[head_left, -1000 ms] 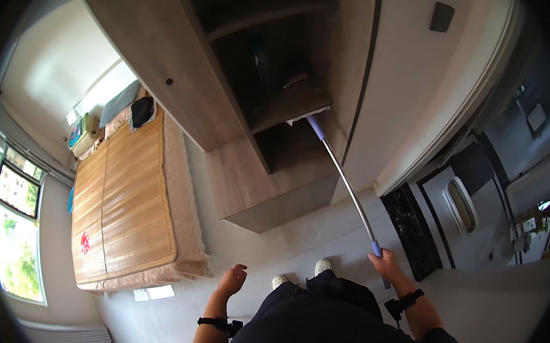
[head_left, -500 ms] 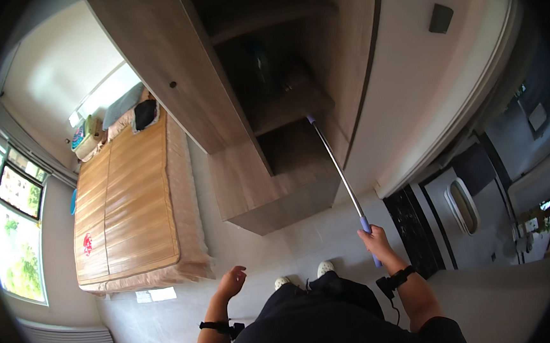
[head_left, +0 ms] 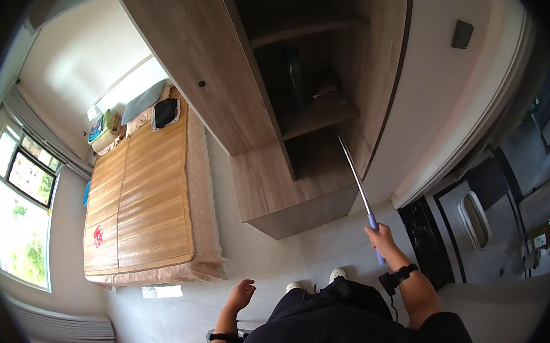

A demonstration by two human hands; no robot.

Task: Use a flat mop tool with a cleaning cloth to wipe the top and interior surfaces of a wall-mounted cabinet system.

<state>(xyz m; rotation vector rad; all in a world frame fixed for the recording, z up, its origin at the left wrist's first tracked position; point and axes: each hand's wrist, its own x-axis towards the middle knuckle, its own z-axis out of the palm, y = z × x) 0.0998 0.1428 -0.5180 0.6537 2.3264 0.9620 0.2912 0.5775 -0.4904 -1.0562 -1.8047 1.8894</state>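
My right hand [head_left: 379, 235] is closed around the purple handle [head_left: 373, 221] of a thin metal pole [head_left: 355, 173]. Away from me the pole slants into the lower opening of a wood-grain cabinet [head_left: 269, 178], just under a shelf [head_left: 320, 118]. Its far end is lost in the dark there, so what it carries cannot be made out. Nothing is in my left hand [head_left: 240, 294], which hangs low to the left of my body with loosely bent fingers. Black straps circle both my wrists.
A bed [head_left: 143, 200] with a bamboo-like mat stands left of the cabinet, near a window [head_left: 25, 208]. A blue-green bottle-like object [head_left: 292, 74] sits on the cabinet shelf. On the right are a wall [head_left: 432, 97] and a doorway with a dark threshold [head_left: 425, 240].
The pole has gone further into the lower opening; the purple collar near its far end is now hidden. My right hand keeps its grip. The whole view has shifted slightly.
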